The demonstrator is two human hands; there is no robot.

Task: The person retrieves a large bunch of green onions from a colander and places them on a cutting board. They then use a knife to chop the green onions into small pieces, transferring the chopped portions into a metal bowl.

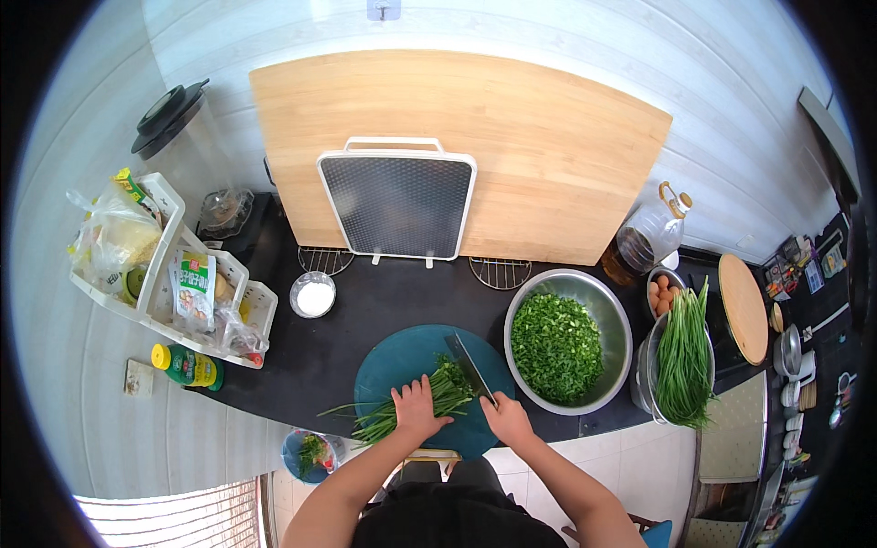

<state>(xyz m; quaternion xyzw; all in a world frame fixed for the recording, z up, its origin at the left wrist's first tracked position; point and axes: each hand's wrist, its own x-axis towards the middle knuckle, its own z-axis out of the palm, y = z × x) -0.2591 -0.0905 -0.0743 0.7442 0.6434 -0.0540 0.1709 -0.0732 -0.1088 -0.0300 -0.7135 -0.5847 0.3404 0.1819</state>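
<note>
A bunch of long green chives lies across a round teal cutting board at the counter's front edge. My left hand presses over the bunch and holds it down, its fingers bent over the stalks. My right hand grips the handle of a kitchen knife. The blade stands at the right, cut end of the bunch, with finely chopped bits beside it. Right of the board, a large steel bowl holds chopped greens.
More whole chives lie over a pot at the right, near brown eggs and an oil jug. A small bowl of white powder, white storage bins and a yellow-capped bottle stand left. Large boards lean behind.
</note>
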